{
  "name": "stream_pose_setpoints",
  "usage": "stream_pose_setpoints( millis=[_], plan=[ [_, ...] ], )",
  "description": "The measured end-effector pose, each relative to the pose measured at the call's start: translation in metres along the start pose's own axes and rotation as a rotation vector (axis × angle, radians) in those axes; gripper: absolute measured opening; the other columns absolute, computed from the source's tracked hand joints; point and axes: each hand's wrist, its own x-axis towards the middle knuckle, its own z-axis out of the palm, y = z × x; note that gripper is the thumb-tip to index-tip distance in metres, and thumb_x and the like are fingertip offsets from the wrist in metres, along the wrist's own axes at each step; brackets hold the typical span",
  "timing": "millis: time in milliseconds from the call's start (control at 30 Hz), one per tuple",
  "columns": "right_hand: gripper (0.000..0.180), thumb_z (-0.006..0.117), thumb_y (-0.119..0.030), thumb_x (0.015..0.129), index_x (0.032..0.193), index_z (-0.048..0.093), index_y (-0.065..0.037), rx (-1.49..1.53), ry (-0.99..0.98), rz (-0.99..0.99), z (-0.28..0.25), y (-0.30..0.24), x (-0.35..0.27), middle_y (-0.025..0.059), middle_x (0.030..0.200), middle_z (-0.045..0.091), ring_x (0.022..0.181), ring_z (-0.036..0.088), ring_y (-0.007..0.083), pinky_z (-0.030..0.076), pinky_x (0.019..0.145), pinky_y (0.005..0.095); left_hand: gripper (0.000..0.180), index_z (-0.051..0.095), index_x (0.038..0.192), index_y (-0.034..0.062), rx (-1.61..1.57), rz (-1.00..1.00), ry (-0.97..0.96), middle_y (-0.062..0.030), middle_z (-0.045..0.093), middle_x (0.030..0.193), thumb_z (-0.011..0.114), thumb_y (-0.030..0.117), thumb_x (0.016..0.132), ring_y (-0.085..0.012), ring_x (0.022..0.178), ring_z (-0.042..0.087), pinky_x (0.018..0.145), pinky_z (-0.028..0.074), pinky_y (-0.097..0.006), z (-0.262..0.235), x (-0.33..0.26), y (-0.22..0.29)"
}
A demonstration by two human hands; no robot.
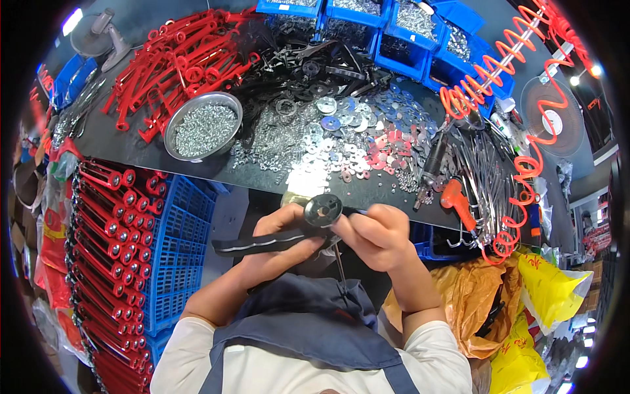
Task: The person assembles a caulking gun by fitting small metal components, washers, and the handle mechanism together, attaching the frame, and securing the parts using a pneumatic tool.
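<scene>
My left hand point(279, 246) is closed around a black tool part with a long, slightly curved handle point(256, 245), held just past the table's front edge. At its upper end sits a round black disc point(323, 210) with a hole in the middle. My right hand point(377, 238) is curled beside the disc, its thumb and finger pinched at the disc's right rim; a dark strip shows by the fingers, but what it is I cannot make out. Below the hands a thin metal rod point(339, 262) points down toward my dark apron point(308, 328).
On the dark table lie red tool frames point(177, 65), a metal bowl point(203, 125) of small screws, loose washers point(354, 125) and black parts. Blue bins point(400, 56) stand behind. Right: an orange-handled driver point(457, 200), metal rods, a coiled red hose point(505, 59). Left: a blue crate point(177, 249).
</scene>
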Motion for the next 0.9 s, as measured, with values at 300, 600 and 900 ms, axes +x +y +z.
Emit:
stream_pose_setpoints(
  millis=[300,600,900],
  plan=[
    [0.032,0.07,-0.001,0.057,0.089,0.069,0.002,0.143,-0.215,-0.045,-0.006,0.002,-0.003,0.0006,0.067,0.045,0.055,0.046,0.012,0.04,0.045,0.0263,0.028,0.065,0.104,0.0026,0.266,0.417,0.059,-0.0116,0.063,0.103,0.07,0.0,0.076,-0.0234,0.094,0.063,0.083,0.048,-0.033,0.0,0.001,-0.009],
    [0.025,0.076,-0.016,0.074,0.085,0.064,0.002,1.136,-0.162,0.695,0.035,0.0,-0.015,0.0076,0.078,0.057,0.072,0.052,0.02,0.042,0.065,0.032,0.019,0.065,0.092,0.004,0.272,0.428,-0.085,-0.0087,0.057,0.091,0.071,0.002,0.074,-0.0208,0.076,0.058,0.067,0.047,-0.03,-0.015,0.006,-0.005],
    [0.012,0.068,-0.004,0.077,0.087,0.065,0.001,0.954,-0.206,0.844,0.056,0.034,-0.034,0.0102,0.084,0.059,0.075,0.057,0.0213,0.045,0.068,0.03,0.013,0.06,0.087,0.001,0.214,0.257,-0.027,-0.0114,0.059,0.098,0.067,0.001,0.077,-0.0209,0.085,0.058,0.073,0.046,-0.03,-0.014,-0.02,-0.053]
  ],
)
